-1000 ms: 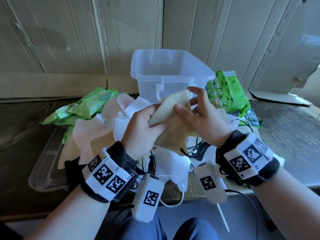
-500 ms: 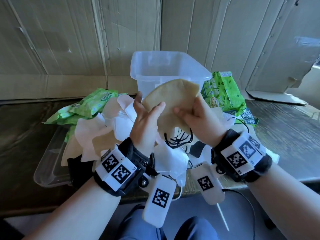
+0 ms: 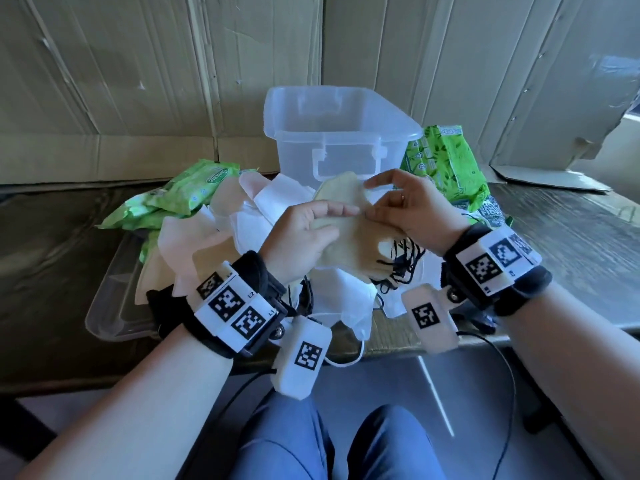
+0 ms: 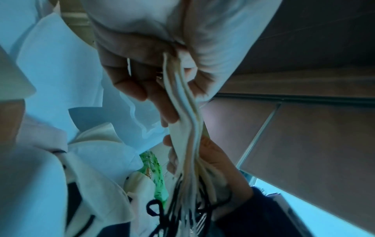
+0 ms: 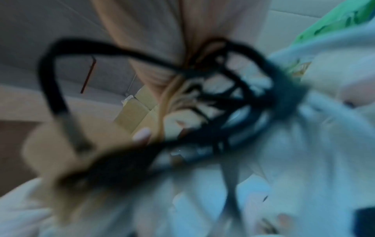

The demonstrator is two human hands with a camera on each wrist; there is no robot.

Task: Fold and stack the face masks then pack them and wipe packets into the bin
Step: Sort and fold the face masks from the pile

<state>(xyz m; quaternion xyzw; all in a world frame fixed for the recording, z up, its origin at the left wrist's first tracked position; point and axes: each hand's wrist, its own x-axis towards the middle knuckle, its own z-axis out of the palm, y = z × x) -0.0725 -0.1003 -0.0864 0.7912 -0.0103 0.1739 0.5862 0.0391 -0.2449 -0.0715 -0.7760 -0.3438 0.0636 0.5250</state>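
The camera on my head looks down at both hands; both wrist cameras look very near at the same masks (image 3: 349,237).

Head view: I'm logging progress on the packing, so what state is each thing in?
Bin: upright, open, looks empty.
Beige masks: stacked, held by left hand and right hand.
White masks: loose pile.
Wipe packets: still outside bin.

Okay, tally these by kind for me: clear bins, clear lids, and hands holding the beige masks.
Clear plastic bin: 1
Flat clear plastic lid: 1
Hands gripping the beige folded mask stack: 2 (left hand, right hand)
Total: 4
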